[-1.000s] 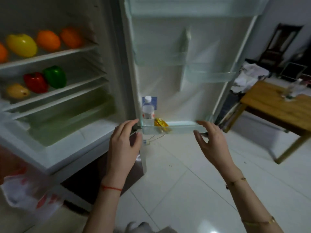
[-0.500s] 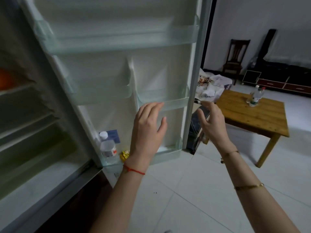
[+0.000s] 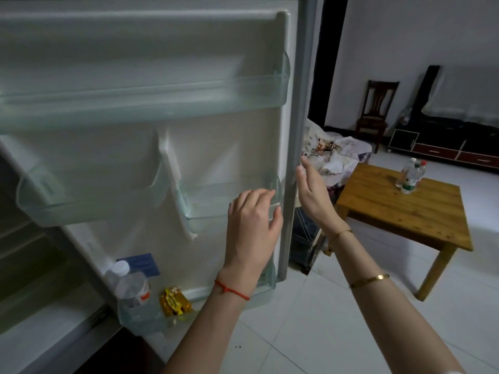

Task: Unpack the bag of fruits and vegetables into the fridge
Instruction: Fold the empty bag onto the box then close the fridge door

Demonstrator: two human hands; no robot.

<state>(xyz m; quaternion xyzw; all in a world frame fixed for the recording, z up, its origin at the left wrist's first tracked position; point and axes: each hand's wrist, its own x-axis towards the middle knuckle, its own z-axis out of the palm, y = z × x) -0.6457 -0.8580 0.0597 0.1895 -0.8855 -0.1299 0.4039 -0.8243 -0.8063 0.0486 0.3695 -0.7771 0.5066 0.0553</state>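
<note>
The open fridge door (image 3: pixel 221 147) fills the left and middle of the view, its inner side facing me with clear plastic bins. My left hand (image 3: pixel 252 225) is raised in front of the small middle bin (image 3: pixel 205 209), fingers loosely bent and holding nothing. My right hand (image 3: pixel 313 195) is open beside the door's outer edge (image 3: pixel 294 147), fingertips close to it; whether they touch it is unclear. The fruit, the vegetables and the bag are out of view. A dark strip of the fridge interior (image 3: pixel 24 265) shows at the far left.
The bottom door bin holds a water bottle (image 3: pixel 132 290) and a yellow packet (image 3: pixel 174 305). To the right stands a wooden table (image 3: pixel 399 209) with bottles (image 3: pixel 411 176). Behind the door lies a heap of cloth (image 3: pixel 334 155). A chair (image 3: pixel 376 109) stands at the far wall.
My view has swung right and up, away from the fridge shelves with fruit. Both hands rose from the bottom door bin to the middle of the door, near its outer edge.
</note>
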